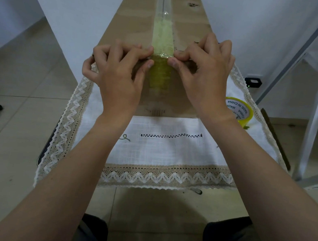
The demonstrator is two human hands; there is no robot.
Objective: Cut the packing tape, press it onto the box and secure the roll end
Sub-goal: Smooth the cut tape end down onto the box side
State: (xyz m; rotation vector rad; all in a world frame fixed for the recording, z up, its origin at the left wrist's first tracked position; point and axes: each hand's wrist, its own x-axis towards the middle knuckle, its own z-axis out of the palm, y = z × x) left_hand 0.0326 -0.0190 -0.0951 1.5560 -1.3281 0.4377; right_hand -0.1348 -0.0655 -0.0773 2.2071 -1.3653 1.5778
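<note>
Cardboard box [135, 20] on white cloth [161, 150] over desk [275, 138], yellow packing tape [163, 36] down its centre seam and over the near edge, left hand [118, 76] and right hand [204, 76] clamped over that edge (one each side of the tape), tape roll [243, 111] just right of box

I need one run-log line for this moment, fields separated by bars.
step: pressing tape over box edge | left hand: grips edge beside tape | right hand: grips edge beside tape | roll: on cloth
</note>
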